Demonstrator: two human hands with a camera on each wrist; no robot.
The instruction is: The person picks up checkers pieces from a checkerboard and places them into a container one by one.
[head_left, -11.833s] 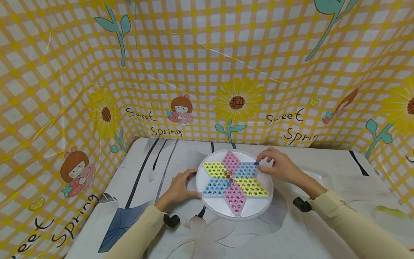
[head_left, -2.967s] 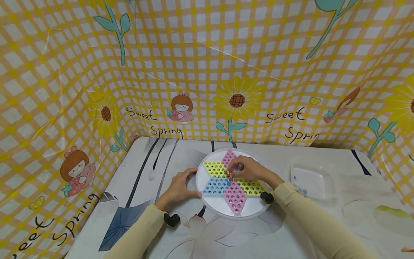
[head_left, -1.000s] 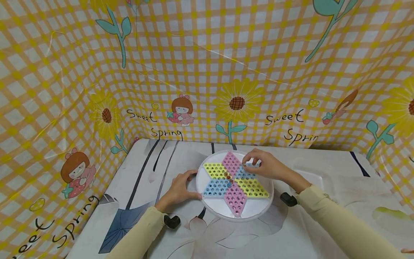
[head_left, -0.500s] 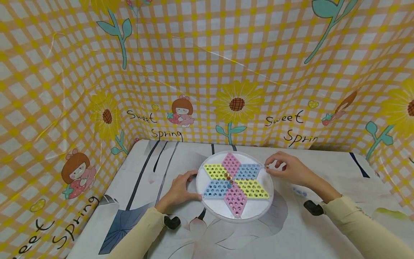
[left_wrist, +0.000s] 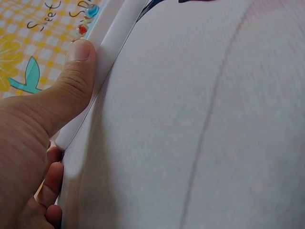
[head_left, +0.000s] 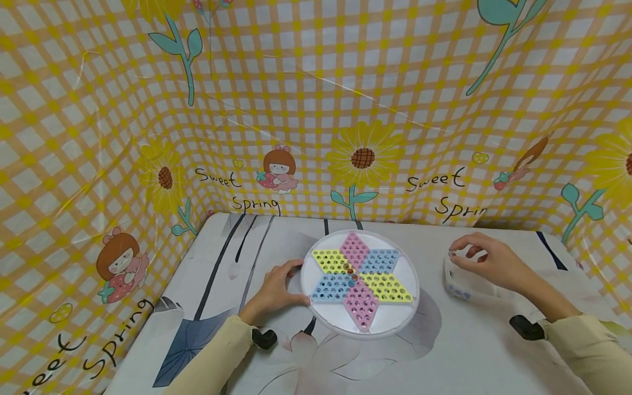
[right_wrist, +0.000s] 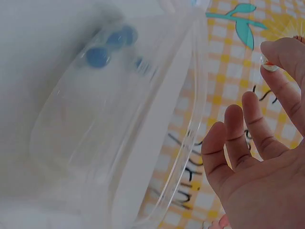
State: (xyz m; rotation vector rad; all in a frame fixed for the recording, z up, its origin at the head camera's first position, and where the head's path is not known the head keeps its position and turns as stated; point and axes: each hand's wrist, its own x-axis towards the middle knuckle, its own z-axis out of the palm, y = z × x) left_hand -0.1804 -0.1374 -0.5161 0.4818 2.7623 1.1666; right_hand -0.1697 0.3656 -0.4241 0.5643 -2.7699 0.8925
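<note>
A round white Chinese checkers board (head_left: 326, 317) with a pink, yellow and blue star lies on the table. My left hand (head_left: 273, 291) grips its left rim, the thumb (left_wrist: 76, 71) on the edge. Several reddish-brown marbles (head_left: 350, 271) and one blue marble (head_left: 351, 283) sit near the star's middle. To the right of the board, my right hand (head_left: 494, 264) is over the clear plastic box (right_wrist: 157, 114). Its thumb and index finger pinch a clear marble (right_wrist: 269, 66) with an orange-red streak, while the other fingers are spread. Blue marbles (right_wrist: 98, 57) lie in the box.
The table's cloth (head_left: 355, 365) is white with printed flowers and dark lines. A yellow checked sheet (head_left: 306, 109) with sunflowers rises along the back and sides of the table.
My right hand, over the board's middle three seconds ago, has travelled right past the rim to the box with the pinched marble. Much earlier it held a blue marble. The left hand stays put.
</note>
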